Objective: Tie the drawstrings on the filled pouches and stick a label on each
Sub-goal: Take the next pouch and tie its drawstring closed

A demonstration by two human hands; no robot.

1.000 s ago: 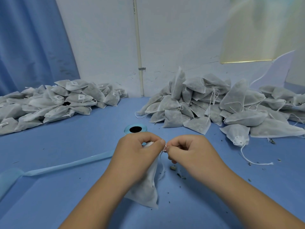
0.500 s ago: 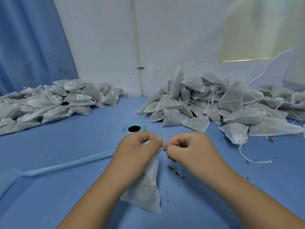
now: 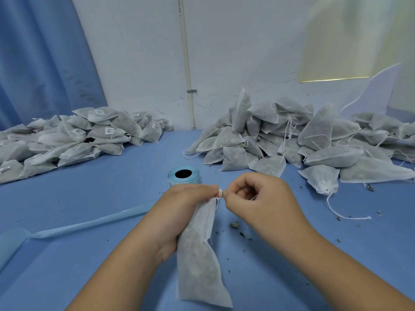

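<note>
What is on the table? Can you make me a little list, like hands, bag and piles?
left hand: grips the filled white fabric pouch by its neck
right hand: pinches the thin white drawstring at that neck
labels: pale blue paper roll behind the hands
left pile: grey-white pouches bearing labels
right pile: grey-white pouches with loose strings, no labels seen
table: blue, with dark crumbs

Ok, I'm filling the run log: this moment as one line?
step: tying drawstring | left hand: grips pouch neck | right hand: pinches drawstring | label roll: untouched
</note>
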